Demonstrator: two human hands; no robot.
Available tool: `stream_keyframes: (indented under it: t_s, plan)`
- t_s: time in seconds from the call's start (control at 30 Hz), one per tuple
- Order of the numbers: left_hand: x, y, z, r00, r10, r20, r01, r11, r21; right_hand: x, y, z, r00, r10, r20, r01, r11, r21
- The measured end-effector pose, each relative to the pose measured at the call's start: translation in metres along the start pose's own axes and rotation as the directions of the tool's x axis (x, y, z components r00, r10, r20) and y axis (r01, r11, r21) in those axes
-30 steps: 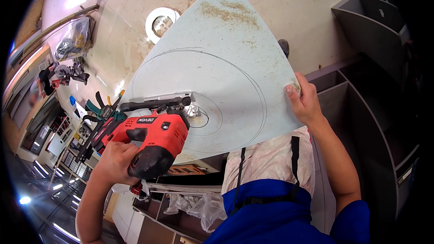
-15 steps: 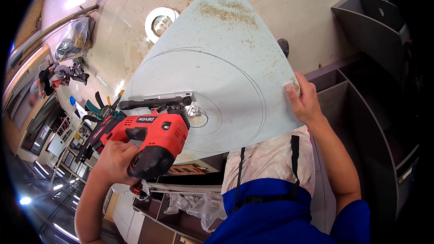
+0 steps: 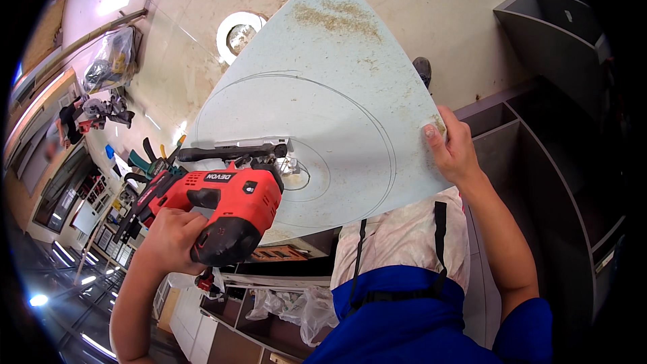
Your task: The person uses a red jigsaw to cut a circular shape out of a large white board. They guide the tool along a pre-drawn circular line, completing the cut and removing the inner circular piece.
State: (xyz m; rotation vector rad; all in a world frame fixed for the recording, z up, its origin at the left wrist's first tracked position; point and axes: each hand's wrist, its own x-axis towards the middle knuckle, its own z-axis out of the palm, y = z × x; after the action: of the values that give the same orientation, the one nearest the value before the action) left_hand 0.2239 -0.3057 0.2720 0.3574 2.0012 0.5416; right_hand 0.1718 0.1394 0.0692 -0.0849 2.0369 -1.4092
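My left hand (image 3: 174,239) is wrapped round the handle of a red and black cordless jigsaw (image 3: 232,199). The saw's metal base rests on a pale blue-white board (image 3: 337,104), inside pencilled curves, by a short cut line at the inner curve. The blade is hidden behind the tool body. At the board's right edge my right hand (image 3: 453,148) grips it, thumb on top and fingers out of sight underneath. Brown sawdust lies scattered on the board, thickest near its far corner.
A white ring (image 3: 237,35) lies on the dusty floor beyond the board. Green-handled clamps (image 3: 151,158) sit left of the saw. Dark shelving (image 3: 552,34) stands at right, and a compartment below holds plastic bags (image 3: 303,310). A person (image 3: 67,121) is far left.
The jigsaw and both hands stay almost exactly where they were. At far left, the distant person has shifted very slightly.
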Motion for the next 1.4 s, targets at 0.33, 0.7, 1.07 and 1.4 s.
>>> stream_keyframes:
  t_s: [0.33, 0.7, 1.07, 1.4]
  plan:
    - [0.001, 0.002, -0.004, 1.000, 0.005, 0.021, -0.005, 0.999, 0.036, -0.001, 0.002, 0.001, 1.000, -0.023, -0.014, 0.023, 1.000, -0.006]
    - [0.004, 0.006, -0.006, 0.999, 0.003, 0.035, -0.005, 0.999, 0.047, -0.003, 0.001, 0.000, 1.000, -0.005, -0.016, 0.005, 1.000, -0.017]
    - [0.006, 0.008, -0.008, 0.999, 0.014, 0.044, -0.017, 0.998, 0.060, -0.004, 0.001, 0.001, 1.000, -0.014, -0.020, 0.013, 1.000, -0.023]
    - [0.008, 0.010, -0.011, 0.997, 0.028, 0.067, -0.033, 0.996, 0.079, -0.005, 0.003, 0.001, 1.000, -0.015, -0.023, 0.015, 1.000, -0.018]
